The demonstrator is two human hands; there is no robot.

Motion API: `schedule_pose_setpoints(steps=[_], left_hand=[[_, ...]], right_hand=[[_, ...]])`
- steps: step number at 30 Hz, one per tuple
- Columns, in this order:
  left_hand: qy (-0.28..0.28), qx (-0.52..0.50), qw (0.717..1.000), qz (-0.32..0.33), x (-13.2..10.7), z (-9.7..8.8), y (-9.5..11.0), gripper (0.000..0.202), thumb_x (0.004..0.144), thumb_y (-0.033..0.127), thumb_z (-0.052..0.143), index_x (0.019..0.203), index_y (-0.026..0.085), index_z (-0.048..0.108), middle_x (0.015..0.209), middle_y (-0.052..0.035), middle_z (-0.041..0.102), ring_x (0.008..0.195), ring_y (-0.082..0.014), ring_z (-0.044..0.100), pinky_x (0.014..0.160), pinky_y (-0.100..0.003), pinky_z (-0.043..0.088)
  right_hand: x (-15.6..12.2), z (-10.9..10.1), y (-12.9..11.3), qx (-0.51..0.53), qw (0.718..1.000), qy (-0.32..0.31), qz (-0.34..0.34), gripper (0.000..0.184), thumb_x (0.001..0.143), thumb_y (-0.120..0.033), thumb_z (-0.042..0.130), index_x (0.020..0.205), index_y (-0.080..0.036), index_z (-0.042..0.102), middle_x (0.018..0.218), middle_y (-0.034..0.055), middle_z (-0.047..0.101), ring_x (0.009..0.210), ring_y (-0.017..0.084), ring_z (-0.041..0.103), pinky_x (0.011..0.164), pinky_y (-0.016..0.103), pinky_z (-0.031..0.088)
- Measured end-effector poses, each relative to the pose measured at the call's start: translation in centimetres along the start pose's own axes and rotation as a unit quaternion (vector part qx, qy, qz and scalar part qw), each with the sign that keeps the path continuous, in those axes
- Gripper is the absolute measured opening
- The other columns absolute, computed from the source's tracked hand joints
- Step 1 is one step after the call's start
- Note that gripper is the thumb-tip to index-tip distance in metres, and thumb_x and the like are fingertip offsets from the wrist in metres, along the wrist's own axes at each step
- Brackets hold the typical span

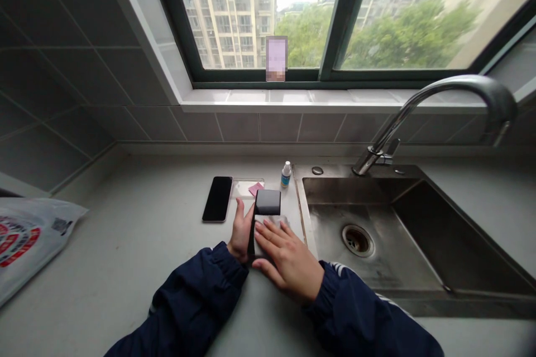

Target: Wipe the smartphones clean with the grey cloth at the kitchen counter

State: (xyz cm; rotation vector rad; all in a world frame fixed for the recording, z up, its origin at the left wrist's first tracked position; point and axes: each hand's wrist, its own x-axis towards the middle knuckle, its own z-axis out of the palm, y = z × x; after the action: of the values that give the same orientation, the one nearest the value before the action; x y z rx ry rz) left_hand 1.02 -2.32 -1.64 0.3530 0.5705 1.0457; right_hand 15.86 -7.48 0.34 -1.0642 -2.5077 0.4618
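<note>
A black phone-like device (268, 202) with a glossy face is gripped along its left side by my left hand (241, 233), the thumb pointing up. My right hand (288, 259) lies flat with outstretched fingers on a grey cloth (283, 220), pressing it against the device's lower part. That part of the device is hidden under cloth and fingers. Beyond my left hand, a black smartphone (217, 199) lies face up on the counter. Beside it are a clear flat case (240, 186) and a small pink piece (256, 188). A small white-capped bottle (285, 175) stands upright nearby.
A steel sink (335, 223) with a curved faucet (444, 86) is set into the counter (138, 223) on the right. A printed plastic bag (33, 240) lies at the left edge. A tiled wall and a window (330, 17) rise behind.
</note>
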Motion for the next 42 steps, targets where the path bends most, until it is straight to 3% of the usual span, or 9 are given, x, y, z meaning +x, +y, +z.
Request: schedule_pose_setpoints(steps=[7, 11, 15, 20, 24, 31, 37, 40, 42], left_hand=[[-0.009, 0.029, 0.999, 0.012, -0.5, 0.4, 0.0, 0.085, 0.088, 0.077, 0.035, 0.148, 0.018, 0.044, 0.127, -0.0204, 0.066, 0.115, -0.0375, 0.064, 0.101, -0.057, 0.046], [-0.044, 0.029, 0.998, 0.038, -0.1, 0.2, -0.6, 0.08, 0.09, 0.073, 0.036, 0.149, 0.02, 0.043, 0.136, -0.0171, 0.061, 0.129, -0.0343, 0.055, 0.114, -0.054, 0.034], [-0.024, 0.055, 0.996, 0.069, 0.4, -0.3, -1.1, 0.081, 0.091, 0.071, 0.039, 0.148, 0.014, 0.045, 0.148, -0.0157, 0.051, 0.145, -0.0308, 0.036, 0.124, -0.044, 0.016], [-0.031, 0.023, 0.996, 0.079, 0.7, -0.5, -1.3, 0.08, 0.092, 0.068, 0.04, 0.155, 0.019, 0.031, 0.158, -0.0114, 0.038, 0.15, -0.0299, 0.024, 0.125, -0.044, 0.011], [-0.017, -0.007, 0.999, 0.052, 0.5, -0.4, -1.1, 0.082, 0.093, 0.068, 0.037, 0.156, 0.017, 0.029, 0.153, -0.0153, 0.044, 0.145, -0.0311, 0.036, 0.124, -0.047, 0.019], [0.016, -0.034, 0.999, 0.03, -0.2, 0.4, -0.2, 0.079, 0.092, 0.07, 0.038, 0.15, 0.016, 0.041, 0.131, -0.018, 0.064, 0.12, -0.0317, 0.063, 0.11, -0.047, 0.043], [-0.02, -0.046, 0.999, 0.019, -0.2, 0.1, 0.1, 0.078, 0.092, 0.069, 0.038, 0.149, 0.015, 0.041, 0.129, -0.0192, 0.064, 0.115, -0.0326, 0.065, 0.106, -0.05, 0.044], [-0.032, -0.052, 0.998, 0.031, 0.0, -0.1, 0.0, 0.076, 0.093, 0.067, 0.039, 0.148, 0.014, 0.043, 0.125, -0.0193, 0.065, 0.109, -0.0331, 0.066, 0.101, -0.051, 0.047], [-0.029, -0.052, 0.997, 0.041, 0.0, 0.0, 0.0, 0.074, 0.093, 0.065, 0.04, 0.147, 0.014, 0.044, 0.123, -0.0184, 0.066, 0.107, -0.0329, 0.067, 0.099, -0.051, 0.048]], right_hand=[[-2.3, -0.4, -0.4, -0.007, 0.999, -0.037, -0.007, 0.058, 0.101, -0.049, 0.046, 0.15, -0.018, 0.043, 0.159, 0.0058, 0.033, 0.148, 0.029, 0.03, 0.121, 0.053, 0.028], [-0.9, -0.5, 1.7, -0.047, 0.999, -0.008, 0.016, 0.06, 0.101, -0.043, 0.048, 0.152, -0.014, 0.038, 0.16, 0.009, 0.03, 0.148, 0.031, 0.029, 0.118, 0.058, 0.03], [1.5, -0.5, 3.5, -0.068, 0.995, 0.048, 0.047, 0.059, 0.101, -0.042, 0.047, 0.152, -0.015, 0.038, 0.16, 0.0088, 0.03, 0.149, 0.03, 0.027, 0.119, 0.057, 0.029], [4.0, 0.1, 4.0, -0.068, 0.99, 0.086, 0.084, 0.06, 0.101, -0.041, 0.045, 0.153, -0.012, 0.037, 0.161, 0.0092, 0.026, 0.15, 0.03, 0.023, 0.119, 0.056, 0.028], [3.6, 0.9, 3.0, -0.05, 0.992, 0.095, 0.064, 0.06, 0.1, -0.042, 0.048, 0.151, -0.011, 0.04, 0.16, 0.0118, 0.03, 0.15, 0.032, 0.022, 0.118, 0.058, 0.027], [0.4, 1.9, 1.3, 0.02, 0.995, 0.07, -0.067, 0.049, 0.1, -0.04, 0.049, 0.142, -0.014, 0.051, 0.15, 0.0128, 0.048, 0.146, 0.028, 0.035, 0.12, 0.057, 0.024], [0.3, 1.8, 2.1, 0.064, 0.97, 0.207, -0.115, 0.031, 0.096, -0.018, 0.052, 0.124, -0.012, 0.063, 0.137, 0.0152, 0.061, 0.142, 0.029, 0.041, 0.115, 0.053, 0.036], [0.3, 1.7, 2.2, 0.097, 0.949, 0.288, -0.087, 0.028, 0.091, -0.01, 0.057, 0.116, -0.018, 0.066, 0.116, 0.0111, 0.072, 0.124, 0.025, 0.058, 0.104, 0.046, 0.05], [0.3, 1.9, 2.1, 0.107, 0.942, 0.306, -0.085, 0.027, 0.089, -0.009, 0.059, 0.112, -0.02, 0.068, 0.104, 0.0085, 0.073, 0.11, 0.023, 0.064, 0.094, 0.041, 0.056]])
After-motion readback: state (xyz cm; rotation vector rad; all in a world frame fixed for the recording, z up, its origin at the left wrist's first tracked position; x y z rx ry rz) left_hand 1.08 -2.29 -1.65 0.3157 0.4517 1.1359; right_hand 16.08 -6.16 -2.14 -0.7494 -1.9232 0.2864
